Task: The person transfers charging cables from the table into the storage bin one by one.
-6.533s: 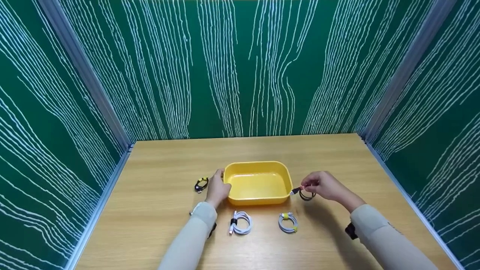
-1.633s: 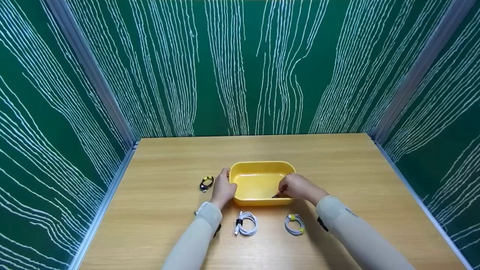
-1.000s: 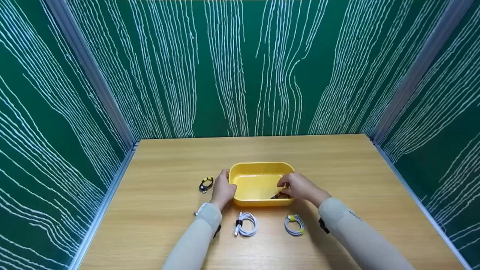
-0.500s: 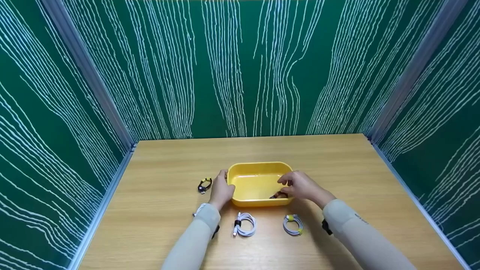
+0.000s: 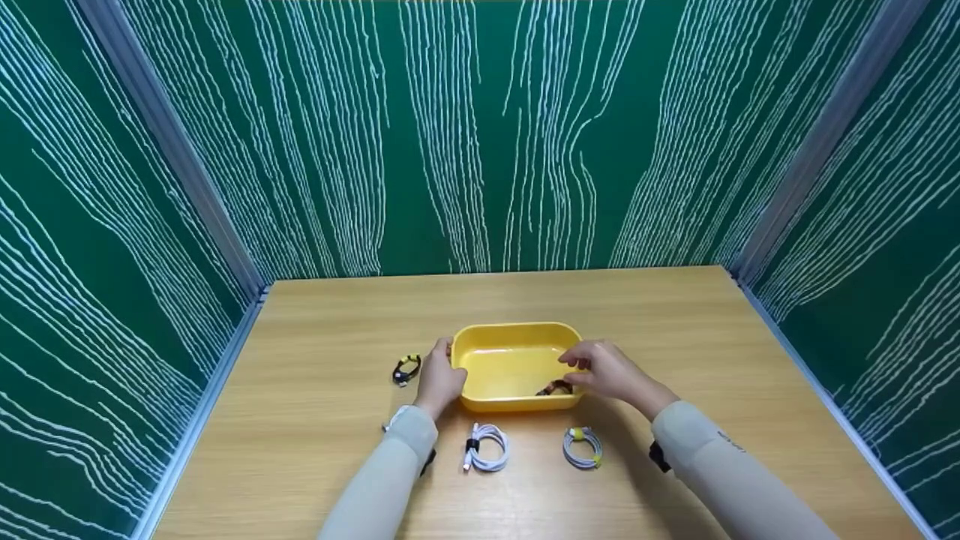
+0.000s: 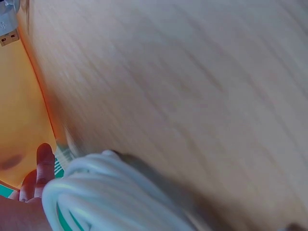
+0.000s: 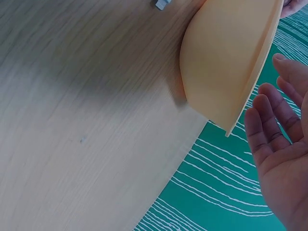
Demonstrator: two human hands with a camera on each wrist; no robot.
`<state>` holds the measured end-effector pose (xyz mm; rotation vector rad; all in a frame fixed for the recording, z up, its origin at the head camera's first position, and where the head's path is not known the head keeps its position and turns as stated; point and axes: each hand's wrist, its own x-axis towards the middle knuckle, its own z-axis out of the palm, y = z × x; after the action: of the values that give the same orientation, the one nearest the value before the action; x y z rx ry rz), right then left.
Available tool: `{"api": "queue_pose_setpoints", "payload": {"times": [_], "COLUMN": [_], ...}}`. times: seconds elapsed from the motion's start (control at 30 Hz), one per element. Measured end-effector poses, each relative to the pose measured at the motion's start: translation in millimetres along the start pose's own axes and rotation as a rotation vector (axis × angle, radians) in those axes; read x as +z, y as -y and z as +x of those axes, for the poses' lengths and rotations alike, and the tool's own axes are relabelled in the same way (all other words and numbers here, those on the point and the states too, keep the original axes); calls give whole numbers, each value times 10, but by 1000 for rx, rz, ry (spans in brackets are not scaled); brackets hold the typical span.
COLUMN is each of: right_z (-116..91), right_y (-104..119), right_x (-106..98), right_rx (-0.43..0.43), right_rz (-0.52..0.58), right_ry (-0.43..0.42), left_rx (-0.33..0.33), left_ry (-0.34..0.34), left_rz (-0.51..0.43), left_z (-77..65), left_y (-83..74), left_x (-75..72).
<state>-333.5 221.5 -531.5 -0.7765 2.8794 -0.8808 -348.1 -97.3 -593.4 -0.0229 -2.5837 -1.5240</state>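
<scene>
On the table stands a yellow plastic bin [image 5: 517,405]. My left hand [image 5: 441,379] grips its left side, thumb over the rim and fingers outside. A coiled black cable [image 5: 556,387] with a reddish tie lies inside, at the near right corner. My right hand [image 5: 609,369] hovers at the bin's right rim close to this cable, fingers parted and loosely bent, holding nothing. In the right wrist view those fingers [image 7: 263,120] show spread beside the bin wall [image 7: 216,62]. The left wrist view shows a white coiled cable [image 6: 110,192] close to the camera, below the left forearm.
In front of the bin lie a white coiled cable with black tie [image 5: 489,468] and a grey coiled cable with yellow ties [image 5: 582,462]. A black cable with yellow tie [image 5: 401,378] lies left of the bin. Patterned green panels [image 5: 480,150] enclose the table's back and sides.
My right hand carried the black cable from right of the bin into it and let go, then drew back slightly to the right. The left hand keeps its grip on the bin.
</scene>
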Motion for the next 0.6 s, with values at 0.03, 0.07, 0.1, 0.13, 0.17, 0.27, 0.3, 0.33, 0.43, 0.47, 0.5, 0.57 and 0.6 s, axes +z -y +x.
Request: {"api": "queue_pose_setpoints", "payload": {"times": [0.03,0.07,0.1,0.13,0.17,0.27,0.3,0.33,0.43,0.47,0.5,0.57,0.6], "right_z": [-4,-7,-12,-20,-28,-50,-56,-63,-86,-93,-101,-117,-125], "right_y": [0,-3,-5,-9,-13,-31,-35,-38,-42,-42,-42,-39,-37], "right_x": [-7,-13,-20,-23,-26,-34,-35,-35,-36,-36,-37,-43,-47], "right_rx": [0,-2,3,7,10,-7,-12,-15,-23,-23,-22,-20,-12], "right_rz": [1,-1,2,3,4,1,3,5,6,6,7,5,6], "right_ry": [-4,-8,-8,-8,-8,-8,-8,-9,-9,-10,-10,-12,-12], "left_rx": [10,32,41,65,67,53,32,25,21,33,46,47,27], "left_ry": [-3,-8,-12,-20,-20,-22,-16,-11,-7,-4,-6,-6,-2], "left_rz": [-4,-6,-13,-17,-21,-14,-20,-21,-23,-20,-19,-13,-15], "left_z": [5,25,33,68,69,77,58,58,71,93,138,193,201], "left_y": [17,74,91,175,179,185,129,124,153,195,279,384,381], "left_x": [4,21,24,54,55,63,45,41,44,58,91,133,133]}}
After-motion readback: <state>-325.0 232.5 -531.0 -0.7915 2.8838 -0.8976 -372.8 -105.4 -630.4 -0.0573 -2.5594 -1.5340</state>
